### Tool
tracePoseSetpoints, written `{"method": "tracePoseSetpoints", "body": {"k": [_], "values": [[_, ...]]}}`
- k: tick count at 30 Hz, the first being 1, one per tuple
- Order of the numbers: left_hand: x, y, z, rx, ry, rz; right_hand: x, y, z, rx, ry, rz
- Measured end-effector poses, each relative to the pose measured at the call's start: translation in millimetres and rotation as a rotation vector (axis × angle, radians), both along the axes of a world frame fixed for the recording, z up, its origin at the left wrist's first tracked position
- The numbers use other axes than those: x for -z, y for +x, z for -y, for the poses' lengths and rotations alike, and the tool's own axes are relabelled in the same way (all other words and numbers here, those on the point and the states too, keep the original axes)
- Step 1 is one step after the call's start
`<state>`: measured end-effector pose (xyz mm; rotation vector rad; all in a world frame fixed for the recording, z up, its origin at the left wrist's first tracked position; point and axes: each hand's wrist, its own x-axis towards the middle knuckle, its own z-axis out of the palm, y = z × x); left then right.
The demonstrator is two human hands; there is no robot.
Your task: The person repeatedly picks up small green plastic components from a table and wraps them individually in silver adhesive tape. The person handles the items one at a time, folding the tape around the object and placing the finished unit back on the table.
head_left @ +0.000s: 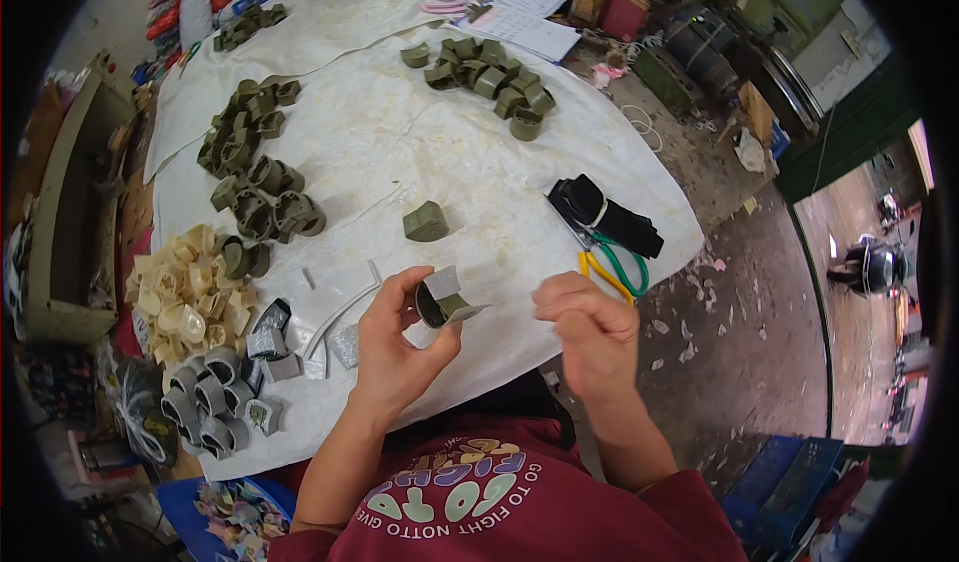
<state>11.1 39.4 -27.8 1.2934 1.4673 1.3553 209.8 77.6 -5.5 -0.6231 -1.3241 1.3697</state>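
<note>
The surface [360, 162], under a white sheet, filled most of the view. A long cluster of olive-green curved pieces [238, 152] lay along its left side, and a smaller olive-green cluster [489, 82] on the far right. A heap of cream cup-shaped pieces [190, 297] sat at the near left. The left hand [395, 352], near the middle, gripped an olive-and-grey curved piece [444, 286] between thumb and fingers, raised above the surface. The right hand [591, 330], to its right and apart from that piece, had curled fingers; whether it held anything could not be determined. Silver-grey rings [210, 397] stood at the near left. A folded black bundle [621, 226] lay on the right, beside scissors with green and yellow handles [641, 270]. A single olive-green block-like piece [426, 222] lay beyond the left hand.
</note>
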Motion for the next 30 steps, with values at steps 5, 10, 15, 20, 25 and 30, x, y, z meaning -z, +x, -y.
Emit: {"method": "tracePoseSetpoints", "body": {"k": [5,10,15,20,25,30], "values": [[-6.7,3.5,-5.6,0.071,0.047,-0.015,29.1,86.0,23.9,-0.436,-0.367,0.042],[-3.5,6.0,-9.1,0.137,0.085,0.138,47.7,121.0,80.5,-0.179,-0.309,1.507],[-1.7,4.3,-2.8,0.354,0.074,0.023,30.2,65.0,44.2,0.283,0.123,1.093],[-4.5,-7.8,8.0,0.152,0.099,0.231,42.7,97.6,34.2,0.071,-0.618,0.701],[-1.1,-1.2,5.4,0.173,0.087,0.240,59.7,85.3,39.1,0.319,0.034,0.759],[-0.9,15.1,3.3,0.207,0.070,0.288,-4.5,20.7,27.5,0.175,0.071,0.512]]}}
